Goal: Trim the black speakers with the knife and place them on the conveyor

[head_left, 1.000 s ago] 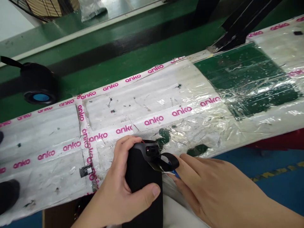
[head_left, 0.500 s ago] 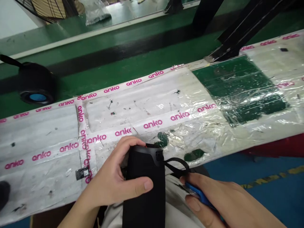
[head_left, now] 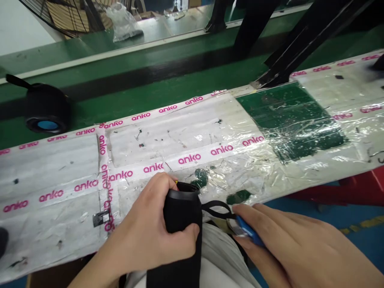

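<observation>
Close to the workbench (head_left: 183, 134)'s near edge, the left hand (head_left: 150, 228) grips a black cylindrical speaker housing (head_left: 181, 212), fingers wrapped round the far side and thumb across the front. The housing tilts slightly above the light grey clothing (head_left: 222, 250) on the lap, its open rim facing up and away. Whether it touches the bench edge, I cannot tell.

On the right, a black strap loop (head_left: 223, 215) spans the narrow gap between the housing and the right hand (head_left: 288, 236), which closes around a blue-handled tool (head_left: 250, 231). To the right of the lap, the bench edge slants upward, leaving a wedge of room over the blue floor (head_left: 333, 218) before the red bin (head_left: 345, 188). Beyond the hands, flat plastic sheeting with "anko" tape (head_left: 189, 158) reaches to the green conveyor belt (head_left: 144, 88), where 1 round black speaker (head_left: 48, 104) sits; a black post (head_left: 288, 48) stands at the far edge.

The housing's lower end runs out of view, and its interior is dark, with a small red-and-yellow bit beside the left fingertips. The tool's metal end is blurred and half covered, so whether it or the fingers hold the strap is unclear. The bin and a dark object at the left border (head_left: 3, 240) are cut off.
</observation>
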A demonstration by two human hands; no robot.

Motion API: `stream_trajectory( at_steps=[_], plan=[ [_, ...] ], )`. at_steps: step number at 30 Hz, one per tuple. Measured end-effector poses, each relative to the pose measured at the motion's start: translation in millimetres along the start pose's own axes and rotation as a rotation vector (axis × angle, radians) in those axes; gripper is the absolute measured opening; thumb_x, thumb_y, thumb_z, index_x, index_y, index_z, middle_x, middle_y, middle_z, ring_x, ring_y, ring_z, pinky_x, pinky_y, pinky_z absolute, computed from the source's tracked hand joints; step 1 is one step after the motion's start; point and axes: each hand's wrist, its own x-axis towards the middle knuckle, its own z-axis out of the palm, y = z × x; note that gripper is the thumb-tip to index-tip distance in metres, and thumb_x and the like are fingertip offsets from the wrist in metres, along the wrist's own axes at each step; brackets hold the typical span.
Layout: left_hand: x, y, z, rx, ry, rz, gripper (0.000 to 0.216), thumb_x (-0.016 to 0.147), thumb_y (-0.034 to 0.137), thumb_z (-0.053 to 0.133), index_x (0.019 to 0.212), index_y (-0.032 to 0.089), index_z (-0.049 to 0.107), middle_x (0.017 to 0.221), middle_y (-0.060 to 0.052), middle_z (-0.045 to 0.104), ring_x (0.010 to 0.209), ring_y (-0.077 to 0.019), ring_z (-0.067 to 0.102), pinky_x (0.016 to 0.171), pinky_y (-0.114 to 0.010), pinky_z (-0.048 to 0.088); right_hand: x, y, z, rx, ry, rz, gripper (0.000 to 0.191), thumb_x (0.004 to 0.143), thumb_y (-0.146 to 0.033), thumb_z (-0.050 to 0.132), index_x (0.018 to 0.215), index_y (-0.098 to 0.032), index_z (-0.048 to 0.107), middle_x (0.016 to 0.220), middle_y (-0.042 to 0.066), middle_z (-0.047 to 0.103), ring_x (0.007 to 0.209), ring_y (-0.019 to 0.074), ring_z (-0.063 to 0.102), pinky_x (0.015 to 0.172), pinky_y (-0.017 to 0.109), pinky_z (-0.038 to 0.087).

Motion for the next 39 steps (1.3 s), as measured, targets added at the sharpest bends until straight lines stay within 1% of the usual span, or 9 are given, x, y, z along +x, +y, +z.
stream_trajectory(
  at_steps=[4, 9, 12, 16, 21, 27, 31, 35, 39],
  plan=[
    [-5, 4, -2, 0.155, -0.005, 0.037, 0.035, 0.070, 0.019, 0.070, 0.095, 0.027, 0.048, 0.094, -0.001, 0.058, 0.084, -0.0248, 0.057, 0.071, -0.039, 0.050, 15, -3, 9, -0.082, -0.021, -0.089, 0.027, 0.111, -0.018, 0.026, 0.113, -0.018, 0.053, 0.075, 0.005, 0.071, 0.053, 0.0217, 0.070, 0.040, 0.035, 0.043],
    [-6, -6, 5, 0.102, 0.032, 0.022, 0.039, 0.073, 0.020, 0.073, 0.101, 0.029, 0.047, 0.098, -0.001, 0.056, 0.088, -0.0258, 0.056, 0.074, -0.041, 0.051, 10, -9, 29, -0.005, -0.072, -0.027, 0.029, 0.113, -0.022, 0.023, 0.118, -0.017, 0.052, 0.074, 0.002, 0.066, 0.054, 0.0206, 0.068, 0.041, 0.032, 0.041],
    [-5, -8, 7, 0.097, 0.026, 0.015, 0.043, 0.072, 0.020, 0.074, 0.103, 0.030, 0.047, 0.100, -0.001, 0.056, 0.089, -0.0258, 0.056, 0.075, -0.041, 0.051, 8, -9, 35, 0.010, -0.077, -0.017, 0.028, 0.113, -0.023, 0.024, 0.117, -0.016, 0.051, 0.074, 0.002, 0.066, 0.053, 0.0211, 0.067, 0.042, 0.033, 0.042],
    [-3, -5, 7, 0.113, 0.019, 0.017, 0.044, 0.070, 0.018, 0.075, 0.104, 0.029, 0.048, 0.102, -0.001, 0.057, 0.090, -0.0259, 0.058, 0.077, -0.041, 0.052, 10, -7, 35, 0.019, -0.074, -0.011, 0.029, 0.113, -0.021, 0.024, 0.120, -0.015, 0.051, 0.075, 0.002, 0.067, 0.054, 0.0210, 0.067, 0.043, 0.033, 0.042],
    [-2, -4, 7, 0.117, 0.020, 0.030, 0.045, 0.070, 0.018, 0.073, 0.104, 0.030, 0.048, 0.103, -0.001, 0.057, 0.090, -0.0257, 0.058, 0.076, -0.041, 0.054, 12, -6, 35, 0.011, -0.085, -0.010, 0.030, 0.112, -0.018, 0.020, 0.116, -0.016, 0.050, 0.072, 0.000, 0.064, 0.050, 0.0198, 0.065, 0.043, 0.034, 0.042],
    [-1, -4, 7, 0.084, 0.006, -0.009, 0.045, 0.068, 0.018, 0.073, 0.103, 0.030, 0.048, 0.106, -0.002, 0.060, 0.094, -0.0273, 0.059, 0.075, -0.041, 0.054, 10, -4, 36, 0.025, -0.085, 0.003, 0.027, 0.112, -0.020, 0.022, 0.116, -0.017, 0.049, 0.073, -0.001, 0.063, 0.051, 0.0206, 0.066, 0.044, 0.035, 0.043],
    [1, -4, 8, 0.067, 0.007, -0.012, 0.043, 0.068, 0.018, 0.072, 0.101, 0.029, 0.048, 0.103, -0.001, 0.059, 0.091, -0.0257, 0.057, 0.076, -0.041, 0.054, 11, -4, 37, 0.038, -0.105, -0.004, 0.028, 0.113, -0.021, 0.022, 0.117, -0.017, 0.049, 0.073, -0.001, 0.063, 0.051, 0.0201, 0.065, 0.044, 0.035, 0.041],
    [1, -4, 7, 0.047, 0.002, -0.005, 0.041, 0.068, 0.018, 0.071, 0.100, 0.029, 0.048, 0.103, 0.000, 0.058, 0.092, -0.0251, 0.058, 0.077, -0.040, 0.053, 13, -5, 38, 0.041, -0.080, -0.003, 0.027, 0.113, -0.022, 0.023, 0.117, -0.017, 0.049, 0.072, -0.001, 0.063, 0.051, 0.0202, 0.065, 0.045, 0.034, 0.042],
    [2, -3, 7, 0.051, -0.012, -0.045, 0.042, 0.068, 0.016, 0.071, 0.101, 0.029, 0.048, 0.106, 0.001, 0.059, 0.094, -0.0243, 0.058, 0.080, -0.039, 0.053, 13, -4, 39, 0.061, -0.083, -0.002, 0.029, 0.113, -0.022, 0.021, 0.117, -0.017, 0.049, 0.072, -0.001, 0.063, 0.050, 0.0193, 0.065, 0.043, 0.033, 0.041]
  ],
)
